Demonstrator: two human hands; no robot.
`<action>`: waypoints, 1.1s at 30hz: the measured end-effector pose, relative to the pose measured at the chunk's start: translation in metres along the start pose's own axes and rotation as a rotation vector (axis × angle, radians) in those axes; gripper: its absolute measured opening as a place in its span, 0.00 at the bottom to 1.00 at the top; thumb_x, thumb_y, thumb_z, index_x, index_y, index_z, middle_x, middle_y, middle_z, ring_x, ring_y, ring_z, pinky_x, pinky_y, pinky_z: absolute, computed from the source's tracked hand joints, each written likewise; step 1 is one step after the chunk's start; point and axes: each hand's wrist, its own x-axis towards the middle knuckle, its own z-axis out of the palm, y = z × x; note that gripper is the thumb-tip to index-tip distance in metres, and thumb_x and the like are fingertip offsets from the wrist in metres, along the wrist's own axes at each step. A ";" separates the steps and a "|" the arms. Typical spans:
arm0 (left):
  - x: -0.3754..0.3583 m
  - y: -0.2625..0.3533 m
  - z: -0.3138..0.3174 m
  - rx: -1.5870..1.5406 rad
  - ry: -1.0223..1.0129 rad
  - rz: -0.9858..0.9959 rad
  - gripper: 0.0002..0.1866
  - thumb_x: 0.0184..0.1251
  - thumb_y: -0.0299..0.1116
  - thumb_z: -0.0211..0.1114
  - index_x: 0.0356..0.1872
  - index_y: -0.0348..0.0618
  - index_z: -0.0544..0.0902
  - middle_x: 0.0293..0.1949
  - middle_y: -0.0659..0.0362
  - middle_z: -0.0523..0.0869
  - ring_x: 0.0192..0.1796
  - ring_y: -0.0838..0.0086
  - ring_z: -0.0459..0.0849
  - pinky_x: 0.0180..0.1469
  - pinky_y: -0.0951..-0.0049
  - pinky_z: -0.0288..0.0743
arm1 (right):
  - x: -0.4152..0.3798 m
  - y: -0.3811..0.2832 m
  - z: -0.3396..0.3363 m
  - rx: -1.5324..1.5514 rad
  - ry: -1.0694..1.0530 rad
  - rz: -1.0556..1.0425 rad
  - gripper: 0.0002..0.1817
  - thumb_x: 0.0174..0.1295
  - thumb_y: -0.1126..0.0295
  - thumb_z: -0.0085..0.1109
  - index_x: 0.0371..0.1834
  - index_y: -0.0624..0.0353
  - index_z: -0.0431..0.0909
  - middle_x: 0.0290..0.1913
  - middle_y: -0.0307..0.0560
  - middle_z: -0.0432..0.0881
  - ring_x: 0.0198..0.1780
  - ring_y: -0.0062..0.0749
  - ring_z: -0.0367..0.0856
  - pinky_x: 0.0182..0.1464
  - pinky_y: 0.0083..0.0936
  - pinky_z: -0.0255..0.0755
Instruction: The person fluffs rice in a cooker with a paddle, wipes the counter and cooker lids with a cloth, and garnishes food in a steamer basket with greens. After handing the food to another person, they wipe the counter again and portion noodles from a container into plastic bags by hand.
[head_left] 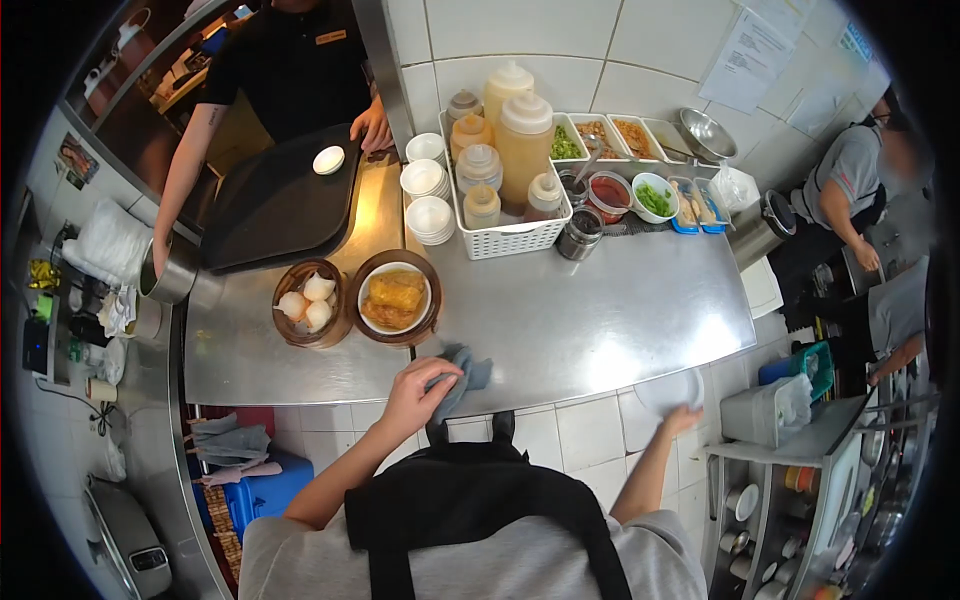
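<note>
My left hand [422, 392] is at the front edge of the steel counter, its fingers closed on a grey-blue cloth [462, 382]. Off to the right, my right hand [683, 420] grips a pale round plate [670, 393] by its rim, beyond the counter's front edge. Just past the cloth stands a bamboo steamer [434, 318] with a white bowl of yellow-brown rolls [396, 298]. Beside it on the left is a second bamboo steamer [335, 335] containing several pale dumplings [318, 290].
A white basket [515, 241] of sauce bottles stands at the back, beside stacked white bowls [431, 220] and containers of toppings [652, 197]. Across the counter, another person's hand [372, 127] touches a black tray [285, 200]. More people are at the right. Shelving [780, 450] stands lower right.
</note>
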 end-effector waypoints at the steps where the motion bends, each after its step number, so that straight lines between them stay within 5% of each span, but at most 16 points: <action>1: 0.001 -0.001 0.001 -0.006 0.025 0.044 0.06 0.58 0.27 0.61 0.35 0.41 0.82 0.37 0.54 0.83 0.42 0.61 0.79 0.44 0.67 0.72 | 0.001 0.033 -0.031 -0.089 0.078 0.001 0.26 0.53 0.77 0.44 0.59 0.73 0.64 0.52 0.69 0.74 0.52 0.53 0.76 0.53 0.40 0.70; 2: 0.004 -0.004 0.002 -0.012 0.029 0.047 0.06 0.58 0.27 0.61 0.35 0.41 0.82 0.37 0.54 0.83 0.42 0.61 0.79 0.44 0.67 0.72 | -0.004 0.019 -0.081 -0.034 0.017 0.216 0.26 0.53 0.76 0.45 0.59 0.70 0.65 0.53 0.68 0.73 0.51 0.51 0.76 0.50 0.40 0.73; 4: 0.009 -0.011 0.007 0.017 0.031 0.247 0.07 0.58 0.28 0.61 0.37 0.42 0.83 0.37 0.56 0.83 0.43 0.61 0.79 0.45 0.67 0.72 | -0.013 0.014 -0.149 0.013 0.079 0.250 0.26 0.55 0.75 0.47 0.60 0.68 0.64 0.54 0.66 0.72 0.50 0.50 0.77 0.48 0.40 0.75; 7: 0.017 -0.010 0.015 0.017 -0.076 0.366 0.08 0.57 0.28 0.62 0.38 0.42 0.83 0.37 0.55 0.83 0.43 0.61 0.79 0.47 0.67 0.72 | -0.029 -0.065 -0.207 0.589 -0.197 0.129 0.27 0.57 0.73 0.50 0.61 0.69 0.62 0.57 0.60 0.70 0.53 0.45 0.74 0.54 0.36 0.71; 12: 0.020 -0.020 0.020 -0.081 -0.174 0.417 0.08 0.59 0.26 0.60 0.40 0.40 0.83 0.39 0.56 0.83 0.44 0.68 0.79 0.47 0.70 0.72 | -0.042 -0.153 -0.120 0.532 -0.400 -0.054 0.27 0.61 0.73 0.51 0.64 0.66 0.58 0.56 0.55 0.70 0.52 0.36 0.71 0.56 0.29 0.66; 14: 0.022 -0.025 0.025 -0.514 -0.216 0.023 0.08 0.63 0.27 0.58 0.40 0.38 0.82 0.40 0.60 0.84 0.45 0.76 0.79 0.48 0.73 0.71 | -0.050 -0.164 -0.057 0.460 -0.387 -0.103 0.27 0.60 0.72 0.51 0.62 0.70 0.60 0.57 0.58 0.69 0.57 0.39 0.69 0.59 0.31 0.63; 16: 0.025 -0.031 0.022 -0.511 -0.204 0.068 0.10 0.68 0.29 0.54 0.42 0.38 0.81 0.41 0.61 0.83 0.45 0.81 0.78 0.48 0.77 0.71 | -0.037 -0.154 -0.001 0.609 -0.500 -0.141 0.26 0.57 0.74 0.51 0.59 0.73 0.63 0.55 0.59 0.72 0.55 0.40 0.71 0.58 0.32 0.64; 17: 0.024 -0.033 0.022 -0.768 -0.247 -0.133 0.10 0.69 0.30 0.53 0.43 0.38 0.81 0.40 0.60 0.84 0.43 0.81 0.79 0.46 0.78 0.72 | -0.054 -0.193 -0.014 0.512 -0.498 -0.055 0.25 0.55 0.74 0.52 0.57 0.74 0.66 0.51 0.60 0.75 0.51 0.43 0.75 0.56 0.32 0.66; 18: 0.024 -0.033 0.021 -1.017 -0.289 -0.345 0.11 0.69 0.31 0.52 0.44 0.38 0.80 0.38 0.59 0.84 0.40 0.81 0.80 0.44 0.79 0.73 | -0.048 -0.190 0.000 0.334 -0.391 -0.233 0.26 0.53 0.73 0.55 0.56 0.74 0.66 0.49 0.63 0.77 0.49 0.50 0.76 0.54 0.34 0.68; 20: 0.025 -0.030 0.022 -1.113 -0.329 -0.439 0.12 0.71 0.33 0.51 0.47 0.39 0.78 0.40 0.59 0.83 0.39 0.79 0.82 0.44 0.78 0.75 | -0.051 -0.222 -0.022 -0.007 -0.464 -0.291 0.27 0.53 0.70 0.59 0.55 0.71 0.68 0.47 0.64 0.76 0.48 0.54 0.76 0.53 0.34 0.68; 21: 0.024 -0.028 0.025 -1.213 -0.315 -0.528 0.12 0.71 0.33 0.51 0.48 0.39 0.77 0.40 0.59 0.83 0.39 0.78 0.82 0.45 0.78 0.76 | -0.056 -0.230 -0.030 -0.013 -0.453 -0.283 0.27 0.53 0.70 0.59 0.55 0.71 0.68 0.47 0.64 0.76 0.48 0.54 0.76 0.53 0.34 0.68; 23: 0.023 -0.024 0.032 -1.311 -0.319 -0.630 0.12 0.70 0.33 0.52 0.48 0.39 0.77 0.40 0.59 0.83 0.40 0.76 0.82 0.46 0.77 0.76 | -0.070 -0.245 -0.050 -0.183 -0.315 -0.632 0.22 0.54 0.68 0.60 0.51 0.68 0.72 0.41 0.61 0.78 0.42 0.50 0.77 0.48 0.35 0.70; 25: 0.025 -0.016 0.039 -1.458 -0.331 -0.686 0.12 0.70 0.33 0.52 0.49 0.40 0.76 0.40 0.59 0.83 0.40 0.76 0.82 0.47 0.76 0.77 | -0.103 -0.268 -0.087 0.080 -0.326 -0.747 0.17 0.57 0.67 0.58 0.45 0.67 0.75 0.35 0.55 0.78 0.34 0.41 0.76 0.40 0.32 0.70; 27: 0.026 -0.011 0.058 -1.424 -0.354 -0.676 0.13 0.69 0.33 0.52 0.50 0.40 0.76 0.40 0.59 0.83 0.40 0.76 0.82 0.45 0.76 0.77 | -0.143 -0.271 -0.125 0.421 -0.869 -0.215 0.15 0.63 0.61 0.54 0.37 0.65 0.79 0.30 0.40 0.79 0.32 0.22 0.72 0.34 0.19 0.67; 29: 0.024 -0.009 0.084 -1.330 -0.492 -0.573 0.14 0.69 0.32 0.51 0.52 0.43 0.75 0.48 0.58 0.81 0.46 0.74 0.81 0.50 0.71 0.76 | -0.188 -0.280 -0.162 0.455 -1.109 -0.156 0.16 0.63 0.61 0.54 0.36 0.66 0.80 0.33 0.41 0.81 0.34 0.19 0.74 0.36 0.18 0.68; 33: 0.003 0.030 0.132 -1.208 -0.854 -0.330 0.15 0.70 0.28 0.46 0.55 0.43 0.74 0.46 0.60 0.79 0.47 0.78 0.78 0.49 0.76 0.73 | -0.188 -0.229 -0.197 0.452 -0.771 -0.036 0.11 0.60 0.69 0.59 0.40 0.67 0.77 0.37 0.43 0.80 0.40 0.23 0.76 0.44 0.20 0.70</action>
